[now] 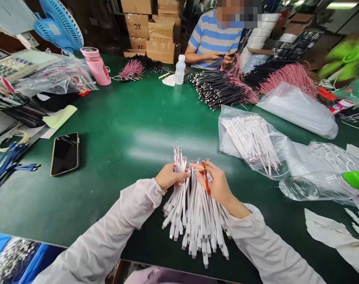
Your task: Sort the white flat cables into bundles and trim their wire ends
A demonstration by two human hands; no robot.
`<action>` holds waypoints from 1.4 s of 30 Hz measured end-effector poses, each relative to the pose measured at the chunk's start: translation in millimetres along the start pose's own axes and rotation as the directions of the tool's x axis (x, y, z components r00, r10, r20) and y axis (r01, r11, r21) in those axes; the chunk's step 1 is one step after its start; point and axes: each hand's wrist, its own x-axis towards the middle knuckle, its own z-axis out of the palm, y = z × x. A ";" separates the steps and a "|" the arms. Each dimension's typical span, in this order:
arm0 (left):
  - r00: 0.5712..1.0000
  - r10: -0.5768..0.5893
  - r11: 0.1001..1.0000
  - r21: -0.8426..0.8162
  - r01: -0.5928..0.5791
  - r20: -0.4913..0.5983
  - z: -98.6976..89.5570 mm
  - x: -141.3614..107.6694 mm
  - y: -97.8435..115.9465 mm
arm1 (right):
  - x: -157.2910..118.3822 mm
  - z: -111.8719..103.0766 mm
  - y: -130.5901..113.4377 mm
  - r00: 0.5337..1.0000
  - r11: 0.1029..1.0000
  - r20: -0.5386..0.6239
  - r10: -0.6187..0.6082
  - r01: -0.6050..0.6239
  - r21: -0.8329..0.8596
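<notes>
My left hand (170, 176) is closed around a bunch of white USB cables (176, 205), its thumb lying across them just below their stripped wire ends. Beside that bunch, a larger pile of white cables (201, 221) fans out over the table, metal plugs pointing towards me. My right hand (219, 185) hovers over the upper part of this pile and grips a slim red-handled tool (207, 182); its working end is too small to make out. The right fingertips are close to the thin wire ends, near the left thumb. Whether they also pinch a wire cannot be told.
On the green table (114, 157) lie a phone (65, 154), blue cables (7, 169) and bagged white cables (253, 138). A plastic bottle (315, 187) lies at right. Black cables (217, 88) are heaped before a co-worker (217, 35). A pink bottle (96, 67) stands at left.
</notes>
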 end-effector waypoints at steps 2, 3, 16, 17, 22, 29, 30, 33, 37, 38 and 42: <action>1.000 0.000 1.000 0.017 0.000 -0.006 1.3 -1.1 1.3 | -1.9 -0.5 0.5 1.000 1.000 0.011 -0.015 0.015 -0.007; 1.000 0.003 1.000 0.026 -0.003 -0.011 1.9 -1.6 1.6 | -2.3 -0.5 1.2 1.000 1.000 0.008 -0.026 0.026 -0.013; 0.995 0.055 0.997 0.058 -0.050 -0.083 5.8 -3.7 -1.2 | -1.1 -2.4 0.2 0.992 0.990 -0.039 -0.119 0.115 -0.086; 0.995 0.059 0.997 0.059 -0.054 -0.086 5.9 -3.5 -1.6 | -0.9 -2.6 0.1 0.992 0.989 -0.050 -0.120 0.115 -0.091; 0.994 0.080 0.995 0.060 -0.076 -0.078 5.3 -2.2 -3.5 | 5.0 -3.1 -3.2 0.992 0.995 -0.119 -0.040 0.029 -0.097; 0.989 0.108 0.994 0.039 -0.105 -0.098 3.2 1.1 -9.4 | 10.6 1.1 -4.7 0.995 0.994 -0.083 -0.057 0.049 -0.094; 0.989 0.111 0.994 0.031 -0.109 -0.101 3.0 1.6 -10.3 | 9.8 1.3 -4.0 0.994 0.994 -0.088 -0.063 0.055 -0.099; 0.989 0.105 0.994 0.017 -0.104 -0.104 2.6 3.1 -12.6 | 7.5 1.1 -3.0 0.990 0.993 -0.124 -0.064 0.050 -0.111; 0.989 0.103 0.995 0.028 -0.100 -0.102 1.8 4.4 -14.7 | 6.6 0.4 -4.1 0.990 0.992 -0.133 -0.052 0.037 -0.118; 0.989 0.106 0.994 0.031 -0.103 -0.100 1.5 4.6 -15.1 | 6.6 0.2 -4.4 0.990 0.992 -0.129 -0.061 0.046 -0.118; 0.988 0.112 0.994 0.029 -0.110 -0.108 1.5 4.4 -15.5 | 7.0 -1.5 -5.4 0.986 0.993 -0.155 -0.058 0.041 -0.115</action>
